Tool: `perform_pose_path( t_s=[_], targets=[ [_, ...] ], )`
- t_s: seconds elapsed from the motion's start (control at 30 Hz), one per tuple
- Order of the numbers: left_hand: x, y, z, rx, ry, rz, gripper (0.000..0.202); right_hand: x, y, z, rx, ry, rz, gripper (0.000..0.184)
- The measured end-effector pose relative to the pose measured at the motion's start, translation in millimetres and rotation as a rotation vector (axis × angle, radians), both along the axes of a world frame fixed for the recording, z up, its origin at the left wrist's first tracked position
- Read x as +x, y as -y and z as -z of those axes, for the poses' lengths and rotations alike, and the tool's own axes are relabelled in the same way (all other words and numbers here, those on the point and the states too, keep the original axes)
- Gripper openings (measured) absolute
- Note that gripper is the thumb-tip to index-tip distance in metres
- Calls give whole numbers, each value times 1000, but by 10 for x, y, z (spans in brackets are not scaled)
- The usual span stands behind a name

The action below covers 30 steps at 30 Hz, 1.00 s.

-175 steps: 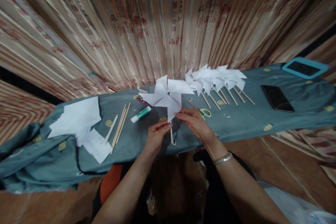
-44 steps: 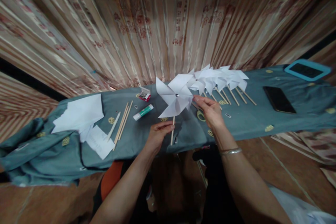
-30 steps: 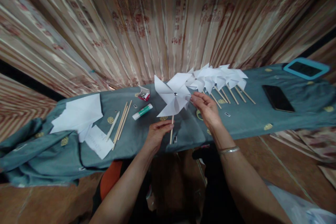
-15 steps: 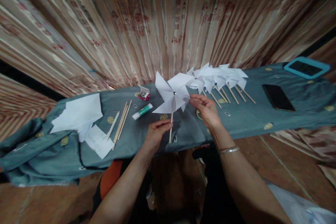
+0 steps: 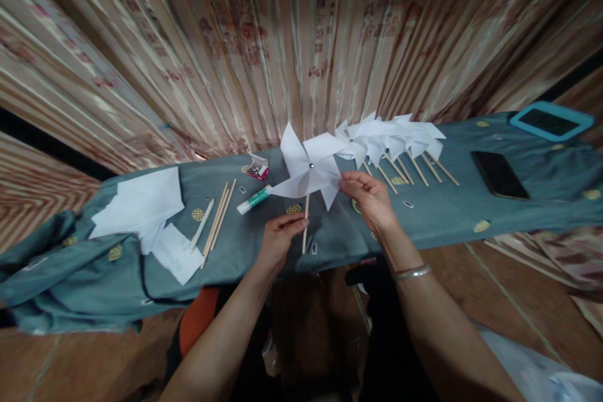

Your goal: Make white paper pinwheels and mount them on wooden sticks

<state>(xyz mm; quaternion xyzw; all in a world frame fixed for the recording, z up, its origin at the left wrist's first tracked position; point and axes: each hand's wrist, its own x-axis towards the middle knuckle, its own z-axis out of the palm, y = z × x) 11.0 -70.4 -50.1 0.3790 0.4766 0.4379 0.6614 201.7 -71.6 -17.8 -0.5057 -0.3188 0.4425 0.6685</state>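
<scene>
A white paper pinwheel (image 5: 311,177) with a silver pin at its centre stands upright in front of me on a thin wooden stick. Low on that stick, my left hand (image 5: 281,233) pinches it between thumb and fingers. My right hand (image 5: 370,196), with a silver bangle on the wrist, has its thumb and fingertips closed at the edge of the pinwheel's right blade. Behind the right hand, several finished pinwheels (image 5: 393,137) lie overlapping in a row, sticks towards me.
On the cloth-covered table (image 5: 447,213) lie a glue stick (image 5: 254,200), a small red-and-white box of pins (image 5: 258,168), wooden sticks (image 5: 218,220), a white pen (image 5: 202,225) and paper sheets (image 5: 151,195). A phone (image 5: 499,174) and a blue-framed tablet (image 5: 550,121) are at the right. Curtains hang behind.
The pinwheel's blades have turned a little about the pin. Its stick and my left hand have shifted slightly left; my right hand stays nearly in place at the blade edge.
</scene>
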Motion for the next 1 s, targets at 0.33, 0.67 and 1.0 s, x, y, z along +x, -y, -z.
perform_pose_path(
  t_s=[0.33,0.67,1.0],
  targets=[
    [24,4,-5,4,2,-25,25,-37,35,-15,-24,-73,-56,31],
    [33,-2,6,21,-9,-11,26,-70,44,-4,-24,-45,-90,35],
    [36,22,-6,14,-11,15,26,-101,41,20,12,-81,-158,30]
  ],
)
